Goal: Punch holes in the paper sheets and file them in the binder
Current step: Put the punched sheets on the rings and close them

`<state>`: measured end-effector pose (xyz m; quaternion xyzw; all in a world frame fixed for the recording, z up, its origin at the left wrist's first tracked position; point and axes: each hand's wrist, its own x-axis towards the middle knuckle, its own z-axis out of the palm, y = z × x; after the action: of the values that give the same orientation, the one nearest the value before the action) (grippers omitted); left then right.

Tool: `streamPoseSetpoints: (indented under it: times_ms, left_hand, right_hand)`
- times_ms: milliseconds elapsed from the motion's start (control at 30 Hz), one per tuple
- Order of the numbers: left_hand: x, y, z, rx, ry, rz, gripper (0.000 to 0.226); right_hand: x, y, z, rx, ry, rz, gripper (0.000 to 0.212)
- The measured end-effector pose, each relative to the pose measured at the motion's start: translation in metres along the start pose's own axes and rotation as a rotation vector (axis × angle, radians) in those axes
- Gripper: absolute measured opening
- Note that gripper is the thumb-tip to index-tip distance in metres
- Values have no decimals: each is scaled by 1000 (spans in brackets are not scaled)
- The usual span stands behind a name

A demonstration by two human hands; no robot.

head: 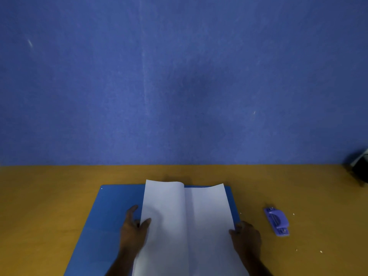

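Observation:
A blue binder [103, 216] lies open and flat on the wooden table. White paper sheets [187, 226] rest on it, the left sheet curling up along its middle. My left hand [133, 230] grips the left edge of the curled sheet, thumb on top. My right hand [247, 238] pinches the right edge of the paper. A small blue hole punch [276, 221] sits on the table, to the right of the binder, apart from both hands.
The wooden table [49, 196] ends at a blue wall [179, 76] close behind the binder. A dark object [360, 168] stands at the far right edge. Tiny white paper bits [320, 251] lie on the table near the punch.

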<state>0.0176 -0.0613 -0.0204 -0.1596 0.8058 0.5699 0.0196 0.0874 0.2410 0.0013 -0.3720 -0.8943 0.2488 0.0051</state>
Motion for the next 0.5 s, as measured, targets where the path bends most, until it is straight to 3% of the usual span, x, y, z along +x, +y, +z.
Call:
streamPoseSetpoints:
  times_ms: [200, 367, 500]
  left_hand:
    - [-8, 10, 16, -46, -88, 28, 43]
    - [-20, 27, 35, 26, -94, 156, 27]
    - [-28, 38, 51, 48, -210, 192, 18]
  right_hand:
    - [3, 8, 9, -70, 75, -71, 39]
    - [1, 5, 2, -99, 60, -82, 9]
    - [-5, -3, -6, -52, 56, -69, 8]
